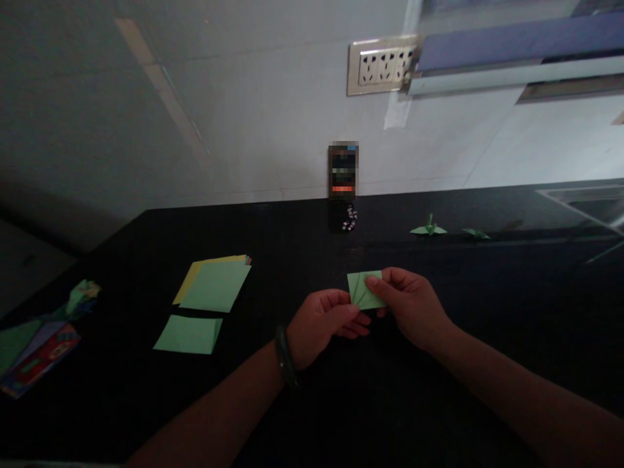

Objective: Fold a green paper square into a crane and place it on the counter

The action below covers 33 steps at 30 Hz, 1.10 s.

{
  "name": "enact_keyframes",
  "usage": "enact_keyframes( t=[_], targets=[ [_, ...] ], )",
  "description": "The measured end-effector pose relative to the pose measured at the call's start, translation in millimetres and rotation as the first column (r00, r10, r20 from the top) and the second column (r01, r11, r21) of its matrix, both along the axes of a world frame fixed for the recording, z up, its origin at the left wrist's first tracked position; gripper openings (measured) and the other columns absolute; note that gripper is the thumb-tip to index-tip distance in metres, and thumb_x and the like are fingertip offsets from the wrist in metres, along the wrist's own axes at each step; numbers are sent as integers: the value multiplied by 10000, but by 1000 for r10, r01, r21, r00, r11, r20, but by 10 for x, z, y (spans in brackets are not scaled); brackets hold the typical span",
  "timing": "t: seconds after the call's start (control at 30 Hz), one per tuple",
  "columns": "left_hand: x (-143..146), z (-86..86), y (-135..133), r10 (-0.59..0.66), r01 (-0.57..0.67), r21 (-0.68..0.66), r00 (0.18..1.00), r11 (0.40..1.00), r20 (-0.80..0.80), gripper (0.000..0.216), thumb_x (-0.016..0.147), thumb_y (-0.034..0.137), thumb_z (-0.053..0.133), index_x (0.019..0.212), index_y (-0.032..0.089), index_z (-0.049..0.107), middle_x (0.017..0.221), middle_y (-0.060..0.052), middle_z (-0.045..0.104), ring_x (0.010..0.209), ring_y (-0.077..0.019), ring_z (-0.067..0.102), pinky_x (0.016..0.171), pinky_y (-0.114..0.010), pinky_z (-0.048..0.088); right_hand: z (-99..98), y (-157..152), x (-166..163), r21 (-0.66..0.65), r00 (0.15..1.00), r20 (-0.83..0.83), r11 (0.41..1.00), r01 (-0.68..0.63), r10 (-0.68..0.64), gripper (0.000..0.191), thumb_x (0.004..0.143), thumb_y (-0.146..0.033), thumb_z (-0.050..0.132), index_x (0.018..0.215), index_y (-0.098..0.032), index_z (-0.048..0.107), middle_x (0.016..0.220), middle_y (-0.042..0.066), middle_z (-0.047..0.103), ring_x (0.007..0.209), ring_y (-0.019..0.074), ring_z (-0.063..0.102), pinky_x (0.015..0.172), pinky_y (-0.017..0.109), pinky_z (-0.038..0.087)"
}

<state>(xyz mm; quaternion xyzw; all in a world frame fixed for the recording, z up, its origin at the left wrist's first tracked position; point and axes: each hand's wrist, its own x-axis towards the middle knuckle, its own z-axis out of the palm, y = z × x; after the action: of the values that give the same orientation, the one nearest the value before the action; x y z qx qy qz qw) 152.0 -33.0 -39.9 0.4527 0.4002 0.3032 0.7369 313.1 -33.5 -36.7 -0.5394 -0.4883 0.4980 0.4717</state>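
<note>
A small folded piece of green paper (361, 289) with visible creases is held above the black table (292, 234), near its middle. My left hand (324, 322) pinches its lower left edge, fingers curled; a dark bracelet sits on that wrist. My right hand (409, 302) grips its right side, thumb on top. Both hands are closed on the paper.
A stack of coloured paper sheets (214, 283) with a green one on top lies to the left, and a single green sheet (189, 334) below it. Two folded green paper cranes (428, 229) stand at the back right. A phone (343, 172) leans against the wall. Packaging (39, 351) lies at the far left.
</note>
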Motion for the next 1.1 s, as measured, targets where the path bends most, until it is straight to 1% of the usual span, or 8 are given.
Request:
enact_keyframes(
  t=[0.23, 0.37, 0.63, 0.8, 0.87, 0.97, 1.03, 1.1],
  targets=[
    [47, 45, -17, 72, -52, 128, 986, 990, -152, 227, 730, 310, 613, 605, 123, 579, 537, -18, 609, 459, -96, 551, 499, -222, 427, 4, -52, -67, 14, 996, 31, 996, -87, 86, 278, 703, -411, 615, 615, -171, 505, 535, -42, 503, 456, 72, 458, 416, 195, 399],
    [37, 50, -32, 61, -40, 153, 989, 987, -133, 220, 719, 296, 624, 586, 123, 590, 518, -7, 597, 454, -87, 542, 496, -211, 427, -15, -63, -65, -3, 983, 38, 984, -179, 178, 261, 669, -393, 662, 649, -158, 551, 558, -35, 535, 456, 67, 457, 426, 193, 392],
    [22, 35, -36, 46, -22, 181, 990, 983, -130, 222, 724, 299, 615, 585, 126, 605, 531, -16, 611, 466, -92, 548, 505, -214, 439, -60, -21, -27, -46, 971, -116, 976, -214, 208, 397, 812, -475, 472, 604, -144, 542, 501, -16, 506, 437, 78, 454, 427, 208, 373],
    [10, -1, 4, 108, -80, 167, 981, 983, -161, 207, 697, 322, 645, 636, 127, 611, 542, -11, 617, 462, -92, 552, 493, -209, 427, 19, -14, 20, 169, 981, 144, 974, -151, 128, 161, 713, -332, 625, 711, -173, 597, 597, -19, 551, 509, 94, 499, 465, 215, 415],
    [9, -19, 28, 164, -143, 131, 972, 981, -169, 244, 680, 363, 661, 658, 129, 600, 536, -8, 613, 446, -92, 550, 468, -204, 414, 38, -36, 54, 386, 948, 315, 908, -161, 34, 70, 738, -255, 605, 723, -190, 628, 672, 8, 593, 601, 119, 556, 541, 243, 459],
    [-1, -27, 60, 193, -196, -28, 977, 980, -94, 430, 725, 543, 543, 704, 117, 595, 557, -39, 631, 454, -115, 580, 446, -210, 411, 37, -64, 110, 640, 873, 485, 699, -319, -46, 152, 784, -159, 538, 856, -225, 655, 847, 46, 644, 760, 148, 612, 659, 281, 505],
    [-21, -16, 76, 166, -161, -141, 986, 977, 23, 556, 746, 632, 427, 730, 104, 602, 589, -67, 645, 492, -140, 610, 454, -224, 429, 25, -65, 135, 693, 830, 557, 574, -435, -43, 214, 791, -107, 508, 918, -221, 637, 905, 60, 648, 810, 148, 623, 690, 278, 520],
    [-49, -3, 89, 148, -124, -183, 982, 975, 121, 505, 728, 597, 497, 738, 102, 600, 601, -61, 645, 512, -139, 614, 478, -232, 450, 5, -51, 146, 700, 795, 605, 501, -509, -39, 235, 793, -75, 493, 942, -207, 617, 935, 71, 644, 837, 144, 624, 705, 269, 528]
  ],
)
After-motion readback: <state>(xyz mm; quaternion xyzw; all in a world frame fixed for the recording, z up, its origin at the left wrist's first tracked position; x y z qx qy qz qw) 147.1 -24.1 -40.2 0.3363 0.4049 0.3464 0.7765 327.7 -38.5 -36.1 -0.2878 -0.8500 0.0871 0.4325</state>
